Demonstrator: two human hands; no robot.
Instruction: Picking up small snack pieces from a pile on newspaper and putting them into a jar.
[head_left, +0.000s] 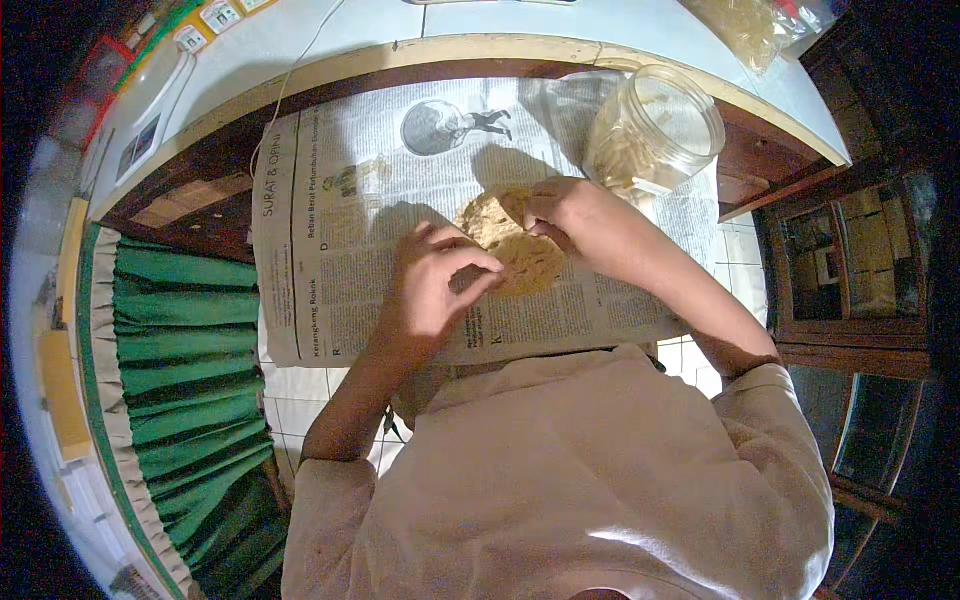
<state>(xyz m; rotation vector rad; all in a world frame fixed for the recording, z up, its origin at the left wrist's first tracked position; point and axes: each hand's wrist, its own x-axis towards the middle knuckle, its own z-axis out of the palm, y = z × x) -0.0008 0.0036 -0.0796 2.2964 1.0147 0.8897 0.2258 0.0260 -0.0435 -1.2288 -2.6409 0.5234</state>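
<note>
A pile of pale yellow-brown crumbly material (525, 259) lies on a spread newspaper sheet (360, 277). At the pile's left edge is my left hand (442, 281), with the tips of its thumb and forefinger brought together; whether something small is between them cannot be told. My right hand (566, 217) is over the pile's upper right side, fingers bent inward, and their tips are partly hidden. Beyond my right hand, a clear plastic jar (652, 135) without a lid on its mouth leans on the newspaper, holding pale pieces.
A white tabletop (360, 45) with a worn wooden edge curves beyond the newspaper. Clear plastic bags (757, 30) sit on it at the upper right. A thin white cable (289, 82) hangs at the left. Below is a green curtain (187, 360); a dark glazed cabinet (851, 270) stands right.
</note>
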